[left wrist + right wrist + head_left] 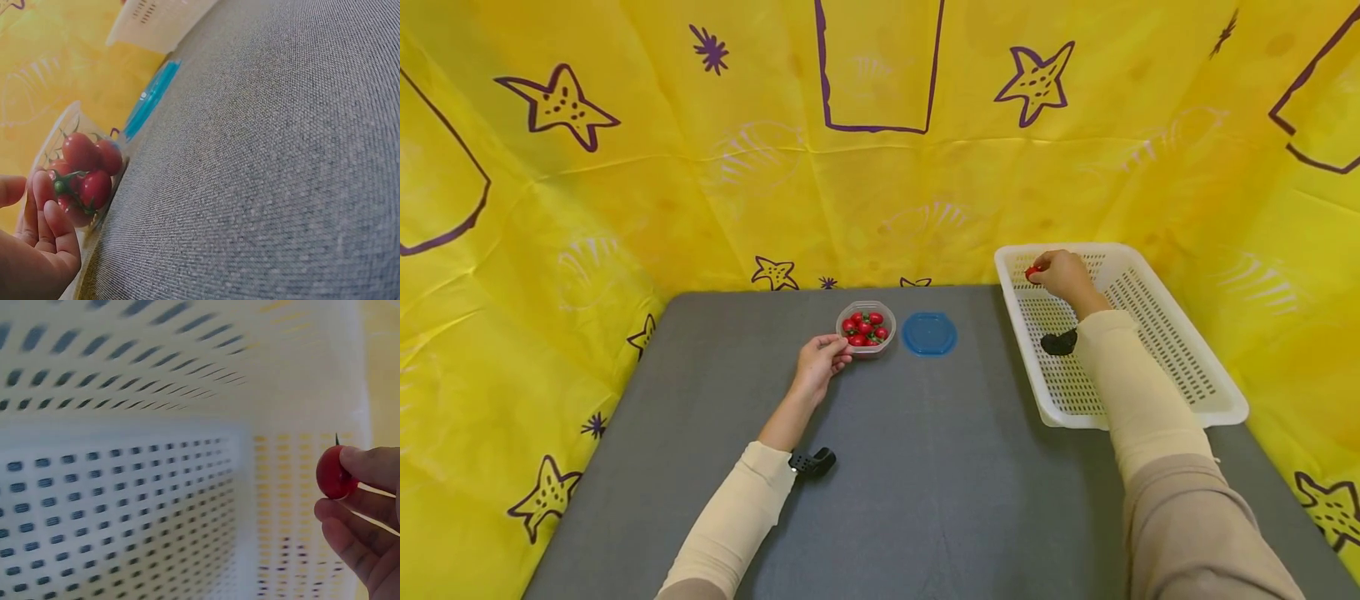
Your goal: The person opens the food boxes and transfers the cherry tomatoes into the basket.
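Near the middle of the head view, a clear container (871, 352) stands on the gray table (940, 467), holding a cluster of red tomatoes (865, 328). The left wrist view shows green stems among them, behind the see-through wall. At the container's lower left edge, the left hand (820, 362) grips the rim between thumb and bent fingers. Just right of the container lies a blue lid (929, 334), flat and apart from it.

On the right side of the frame sits a white basket (1225, 412), its floor and walls pierced with rows of slots. Over its upper left part, the right hand (1064, 273) pinches a single tomato (330, 475) between thumb and fingertips. In the right wrist view this tomato, a thin dark stem pointing up, shows in front of a slotted wall; I cannot tell whether it is below the rim. A dark object (1059, 342) appears against the basket floor beside the right cuff, and whether it touches the floor is unclear. Yellow patterned cloth (880, 192) fills the upper frame.
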`<state>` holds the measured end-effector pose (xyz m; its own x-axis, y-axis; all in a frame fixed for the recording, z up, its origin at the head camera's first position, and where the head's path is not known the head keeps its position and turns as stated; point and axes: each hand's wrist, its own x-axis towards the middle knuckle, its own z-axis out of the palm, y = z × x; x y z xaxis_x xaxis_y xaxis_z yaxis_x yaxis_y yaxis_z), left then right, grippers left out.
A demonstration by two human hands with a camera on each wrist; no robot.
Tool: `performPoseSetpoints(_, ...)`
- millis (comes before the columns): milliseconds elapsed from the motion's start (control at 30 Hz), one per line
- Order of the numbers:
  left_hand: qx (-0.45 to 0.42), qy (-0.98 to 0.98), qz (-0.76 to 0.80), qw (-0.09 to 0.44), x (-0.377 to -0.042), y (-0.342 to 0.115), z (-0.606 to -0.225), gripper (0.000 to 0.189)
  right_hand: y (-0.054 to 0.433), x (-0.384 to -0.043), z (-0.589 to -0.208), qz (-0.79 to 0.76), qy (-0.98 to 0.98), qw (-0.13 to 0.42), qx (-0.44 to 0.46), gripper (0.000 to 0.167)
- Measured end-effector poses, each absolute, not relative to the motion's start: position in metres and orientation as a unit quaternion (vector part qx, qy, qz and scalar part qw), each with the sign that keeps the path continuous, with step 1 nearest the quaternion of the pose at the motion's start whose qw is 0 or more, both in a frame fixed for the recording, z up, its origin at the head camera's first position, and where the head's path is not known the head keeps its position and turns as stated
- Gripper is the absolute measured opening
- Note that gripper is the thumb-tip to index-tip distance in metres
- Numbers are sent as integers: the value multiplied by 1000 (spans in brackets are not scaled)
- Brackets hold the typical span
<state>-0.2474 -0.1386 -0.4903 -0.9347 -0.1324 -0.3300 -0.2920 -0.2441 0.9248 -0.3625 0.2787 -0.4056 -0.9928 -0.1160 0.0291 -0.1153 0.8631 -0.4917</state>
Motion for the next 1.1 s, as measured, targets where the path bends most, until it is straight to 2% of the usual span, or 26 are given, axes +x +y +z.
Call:
performPoseSetpoints(267, -173, 615, 768, 50, -248, -139, -490, 17, 282, -361, -435, -241, 968, 35, -61, 29)
performPoseSetpoints(633, -180, 614, 766, 54, -246, -139, -490, 17, 277, -360, -453, -242, 965, 59, -81, 28)
performPoseSetpoints(933, -180, 614, 766, 56, -244, -139, -489, 17, 281, -355, -434, -227, 968, 75, -75, 38)
performPoseSetpoints(1100, -178, 613, 768, 57, -245, -139, -489, 17, 280, -357, -412, -227, 969, 56, -85, 38)
